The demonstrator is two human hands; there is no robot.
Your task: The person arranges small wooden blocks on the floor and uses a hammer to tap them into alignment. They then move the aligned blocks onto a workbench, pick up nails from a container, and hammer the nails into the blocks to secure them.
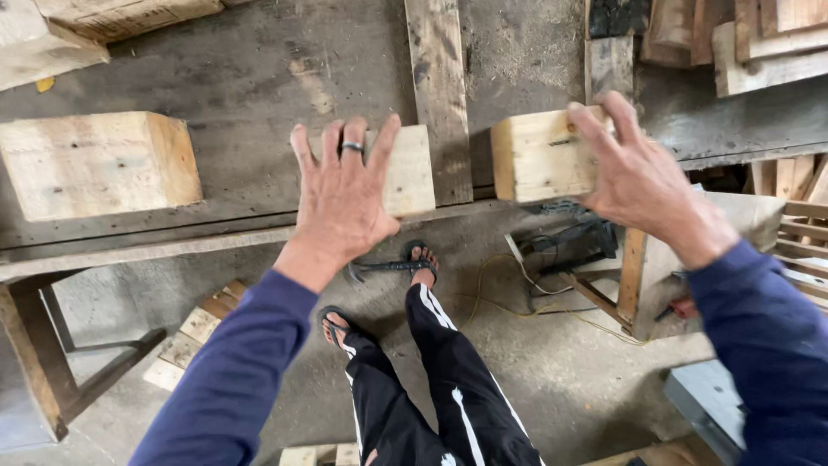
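The left hand [343,194] lies flat, fingers spread, on a wood block [405,170] at the workbench [250,78] edge (palm down, ungripped). At three o'clock, the right hand [638,177] clasps a second block [542,155].

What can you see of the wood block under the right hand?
The wood block is pale, rough-sawn and squarish, with a small dark mark on its top face. It sits at the front edge of the grey workbench, beside a long plank. The right hand grips its right end, fingers over the top. No other block touches it.
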